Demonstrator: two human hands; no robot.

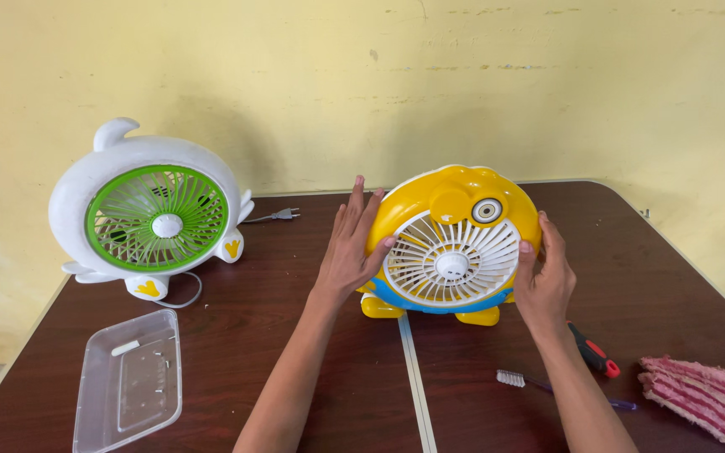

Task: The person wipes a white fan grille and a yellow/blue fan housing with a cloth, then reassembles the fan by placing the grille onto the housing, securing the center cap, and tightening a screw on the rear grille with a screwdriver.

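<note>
A yellow and blue toy-shaped table fan with a white front grille stands upright on the dark brown table, facing me. My left hand presses flat against its left side, fingers pointing up. My right hand holds its right edge, the thumb on the grille rim. Both hands grip the fan between them.
A white fan with a green grille stands at the back left, its cord and plug trailing behind. A clear plastic tray lies front left. Right of my arm lie a red-and-black-handled tool, a small brush and a pink cloth.
</note>
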